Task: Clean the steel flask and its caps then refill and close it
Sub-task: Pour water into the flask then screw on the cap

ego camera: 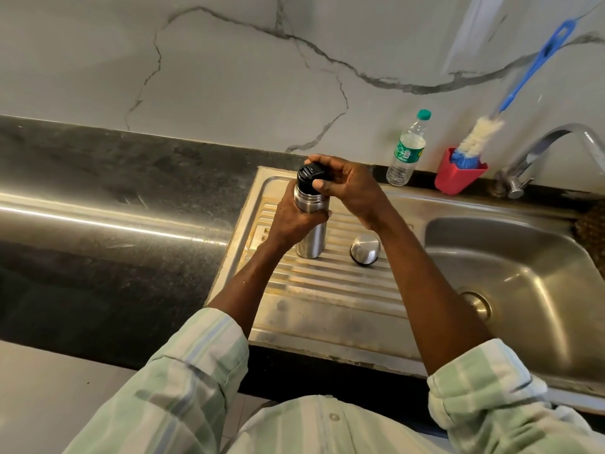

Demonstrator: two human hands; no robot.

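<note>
The steel flask [309, 240] stands upright on the ribbed drainboard [327, 290] of the sink. My left hand [296, 217] grips its body around the middle. On the flask's mouth sits a black inner cap [309, 176], and my right hand [343, 183] holds it from the right with fingers and thumb curled round it. The steel outer cap [365, 249] lies by itself on the drainboard, just right of the flask and under my right forearm.
A plastic water bottle [406, 152] with a green cap stands at the back edge. To its right, a red holder [458, 175] carries a blue-handled bottle brush [481, 136]. The tap [537, 152] curves over the sink basin [510, 273]. Black countertop [98, 198] stretches left.
</note>
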